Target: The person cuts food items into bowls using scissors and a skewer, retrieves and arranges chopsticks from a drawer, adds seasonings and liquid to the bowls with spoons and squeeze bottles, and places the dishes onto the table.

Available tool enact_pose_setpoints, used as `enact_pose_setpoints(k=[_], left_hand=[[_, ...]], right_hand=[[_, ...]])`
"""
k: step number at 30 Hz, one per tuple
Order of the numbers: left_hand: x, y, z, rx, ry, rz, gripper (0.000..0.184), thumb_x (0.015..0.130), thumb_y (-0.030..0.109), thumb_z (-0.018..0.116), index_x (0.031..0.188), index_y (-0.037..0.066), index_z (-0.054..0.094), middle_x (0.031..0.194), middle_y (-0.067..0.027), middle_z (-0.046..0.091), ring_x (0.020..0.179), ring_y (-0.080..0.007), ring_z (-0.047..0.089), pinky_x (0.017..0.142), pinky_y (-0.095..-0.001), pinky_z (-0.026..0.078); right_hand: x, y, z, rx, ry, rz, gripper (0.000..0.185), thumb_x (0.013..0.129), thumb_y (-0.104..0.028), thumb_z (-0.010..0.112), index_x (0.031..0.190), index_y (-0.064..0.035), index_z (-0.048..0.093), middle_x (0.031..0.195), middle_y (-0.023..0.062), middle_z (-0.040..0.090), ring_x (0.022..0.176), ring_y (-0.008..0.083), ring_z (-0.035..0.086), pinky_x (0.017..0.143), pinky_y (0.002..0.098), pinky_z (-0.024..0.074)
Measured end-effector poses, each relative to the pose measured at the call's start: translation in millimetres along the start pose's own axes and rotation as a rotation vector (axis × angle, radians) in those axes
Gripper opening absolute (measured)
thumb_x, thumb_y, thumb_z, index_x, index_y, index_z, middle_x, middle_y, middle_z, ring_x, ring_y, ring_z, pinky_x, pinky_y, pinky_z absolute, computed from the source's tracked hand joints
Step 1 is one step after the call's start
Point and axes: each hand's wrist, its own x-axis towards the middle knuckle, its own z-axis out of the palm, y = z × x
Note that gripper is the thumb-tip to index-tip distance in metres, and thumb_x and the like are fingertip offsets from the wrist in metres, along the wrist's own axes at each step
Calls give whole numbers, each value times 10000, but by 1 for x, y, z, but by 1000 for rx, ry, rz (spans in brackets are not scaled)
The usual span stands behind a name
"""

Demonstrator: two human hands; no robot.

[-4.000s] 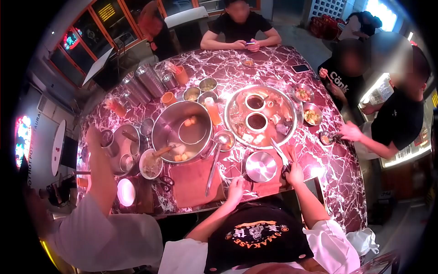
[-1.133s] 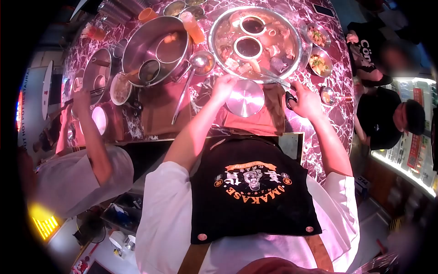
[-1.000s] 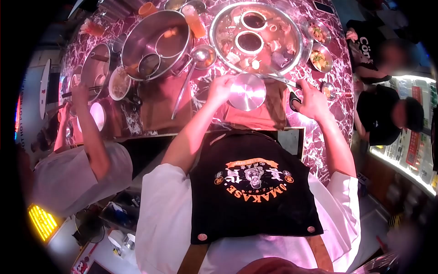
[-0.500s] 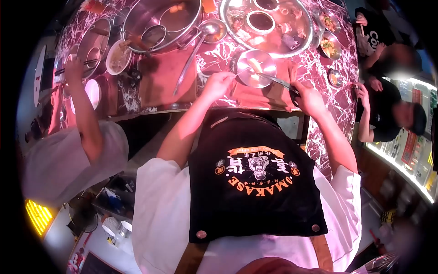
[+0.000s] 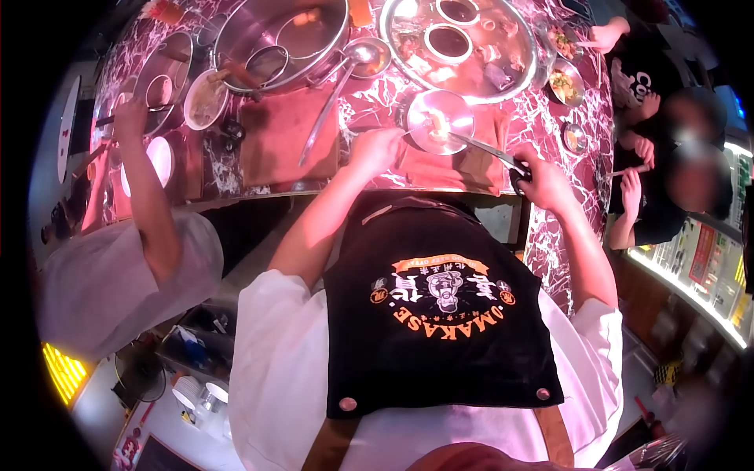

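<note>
A shiny metal bowl (image 5: 463, 116) is in front of me, with pale food pieces (image 5: 440, 125) inside. My left hand (image 5: 377, 151) is closed at its left edge, fingertips pinched against the rim. My right hand (image 5: 544, 182) grips a pair of scissors (image 5: 495, 151) by the dark handles. The scissor blades reach left over the bowl, their tips beside the food. Whether the blades are fully closed is hard to make out. Under the bowl lies a brownish board or mat (image 5: 424, 169).
A large pot (image 5: 345, 39) and a round pan of broth (image 5: 530, 74) stand behind. A ladle (image 5: 326, 118) rests left of my left hand. Small food bowls (image 5: 567, 82) are at right. A co-worker's arm (image 5: 149, 180) works at left; people's hands (image 5: 632, 188) are across the counter.
The scissors have shifted slightly down and right, showing more blade and handle. The food in the bowl looks smaller and bunched. At right, another person's hand now reaches toward the small bowls.
</note>
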Motion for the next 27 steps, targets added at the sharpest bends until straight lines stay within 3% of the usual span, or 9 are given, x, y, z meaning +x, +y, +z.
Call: enact_pose_setpoints(k=[3, 5, 6, 8, 12, 19, 27], left_hand=[[2, 3, -1, 43, -13, 49, 176, 891, 200, 549, 986, 149, 689, 860, -131, 696, 829, -352, 671, 721, -478, 520], [3, 5, 2, 89, -35, 72, 134, 886, 187, 538, 906, 117, 651, 818, -132, 679, 798, -362, 662, 694, -495, 509], [3, 7, 2, 93, -41, 77, 134, 886, 187, 538, 906, 117, 651, 818, -132, 679, 798, -362, 662, 694, -495, 509], [5, 12, 0, 186, -66, 109, 195, 878, 148, 582, 1028, 123, 705, 906, -123, 707, 800, -345, 680, 692, -454, 543], [1, 17, -5, 193, -50, 96, 194, 873, 146, 578, 1024, 125, 697, 878, -121, 699, 777, -358, 671, 664, -468, 534], [5, 29, -5, 168, -57, 74, 184, 871, 137, 560, 1007, 118, 684, 855, -129, 691, 781, -369, 664, 661, -475, 527], [7, 37, -17, 235, -123, 76, 195, 882, 140, 552, 1018, 117, 690, 850, -138, 687, 786, -372, 663, 674, -475, 524]], right_hand=[[-2, -15, -6, -25, 3, 27, 597, 743, -256, 711, 1280, -136, 478, 1041, 193, 686, 978, 379, 661, 866, 455, 508], [12, -30, 4, -113, 93, 6, 615, 756, -358, 681, 1268, -89, 474, 1027, 235, 677, 985, 398, 654, 869, 462, 511], [27, -26, 16, -133, 9, 23, 628, 758, -393, 673, 1269, -94, 466, 1016, 269, 666, 990, 427, 642, 870, 475, 506], [39, -20, 33, 24, 6, 4, 548, 772, -286, 673, 1253, -95, 492, 998, 243, 676, 972, 411, 651, 849, 473, 510], [15, 11, 31, 136, 38, -6, 472, 778, -176, 664, 1229, -100, 543, 988, 219, 687, 959, 379, 667, 833, 452, 520], [5, -1, 18, 71, 54, 18, 588, 735, -301, 713, 1237, -73, 508, 1074, 232, 670, 1006, 390, 650, 858, 463, 512], [34, -6, 26, 199, -80, -8, 568, 740, -268, 687, 1232, -53, 503, 991, 241, 677, 986, 410, 643, 848, 458, 509]])
